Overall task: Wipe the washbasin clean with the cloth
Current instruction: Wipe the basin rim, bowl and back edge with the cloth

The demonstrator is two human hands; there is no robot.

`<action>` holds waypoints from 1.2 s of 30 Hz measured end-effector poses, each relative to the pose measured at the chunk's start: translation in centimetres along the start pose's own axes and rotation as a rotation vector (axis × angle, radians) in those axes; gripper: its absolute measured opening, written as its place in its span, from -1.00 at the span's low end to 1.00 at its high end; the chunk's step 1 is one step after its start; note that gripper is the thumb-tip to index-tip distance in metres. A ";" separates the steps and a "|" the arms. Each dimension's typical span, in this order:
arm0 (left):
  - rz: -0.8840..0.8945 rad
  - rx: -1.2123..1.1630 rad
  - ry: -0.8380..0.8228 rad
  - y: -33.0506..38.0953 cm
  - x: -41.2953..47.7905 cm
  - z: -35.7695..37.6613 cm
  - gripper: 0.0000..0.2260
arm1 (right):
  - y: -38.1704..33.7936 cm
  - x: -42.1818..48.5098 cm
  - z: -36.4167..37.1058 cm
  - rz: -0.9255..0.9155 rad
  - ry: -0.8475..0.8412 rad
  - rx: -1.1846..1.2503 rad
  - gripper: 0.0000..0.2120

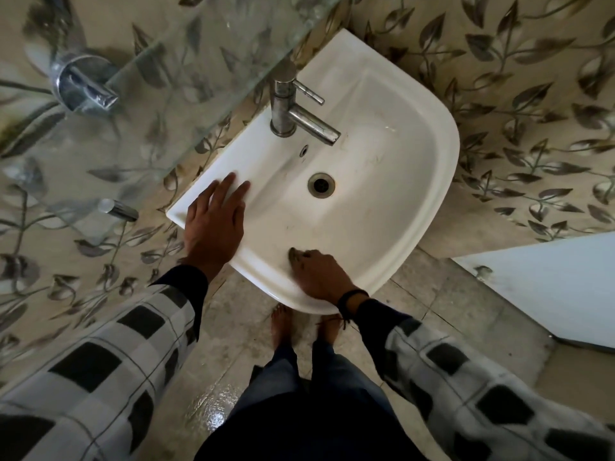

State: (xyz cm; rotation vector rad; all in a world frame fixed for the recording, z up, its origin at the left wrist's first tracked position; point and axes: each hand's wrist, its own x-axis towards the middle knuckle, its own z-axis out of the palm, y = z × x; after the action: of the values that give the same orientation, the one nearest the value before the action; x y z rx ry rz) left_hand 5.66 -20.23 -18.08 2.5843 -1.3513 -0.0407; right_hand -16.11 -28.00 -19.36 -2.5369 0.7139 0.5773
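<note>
The white washbasin (382, 181) hangs on the wall, with faint dirty streaks in its bowl and a drain (320, 184) in the middle. A steel tap (299, 111) stands at its back. My left hand (214, 217) lies flat on the basin's left rim with its fingers straight. My right hand (316, 274) is on the inner front rim, fingers curled over a small dark cloth (294, 253). Only a bit of that cloth shows beyond my fingertips.
A glass shelf (173, 78) on chrome brackets juts out above the basin's left side. Leaf-patterned tiles cover the walls. A white door or panel (549, 287) stands at the right. My bare feet (283, 327) are on the wet tiled floor under the basin.
</note>
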 end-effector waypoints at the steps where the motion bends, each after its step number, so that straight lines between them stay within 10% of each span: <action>1: 0.000 0.002 -0.004 0.1 0.0 0.0 -0.63 | 0.6 -0.1 -0.6 -0.089 -0.064 -0.003 -0.56; 7: -0.003 0.001 -0.017 0.0 -0.1 -0.1 -0.62 | 11.0 -1.2 -3.5 0.070 -0.030 -0.260 -0.17; 16: -0.013 0.016 -0.023 0.2 -0.1 -0.2 -0.62 | -1.7 2.7 -1.6 0.100 -0.087 0.405 -0.55; 21: -0.002 0.021 -0.006 0.2 -0.2 -0.1 -0.62 | 6.4 0.8 -2.0 0.104 -0.069 0.043 -0.30; 27: -0.012 0.030 -0.015 0.3 0.0 0.0 -0.62 | 1.9 5.4 -1.7 0.221 -0.084 0.255 -0.54; 32: -0.002 0.038 -0.007 0.1 -0.1 0.0 -0.61 | 2.8 3.1 -0.3 -0.248 0.014 0.122 -0.42; 36: 0.003 0.039 0.003 0.1 -0.1 0.1 -0.62 | 5.6 4.7 -1.7 0.086 -0.039 0.137 -0.53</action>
State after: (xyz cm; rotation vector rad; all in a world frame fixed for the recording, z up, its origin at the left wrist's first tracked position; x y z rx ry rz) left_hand 5.47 -20.22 -18.16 2.6136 -1.3678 -0.0098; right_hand -15.18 -34.98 -22.00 -2.3719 0.8234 0.5838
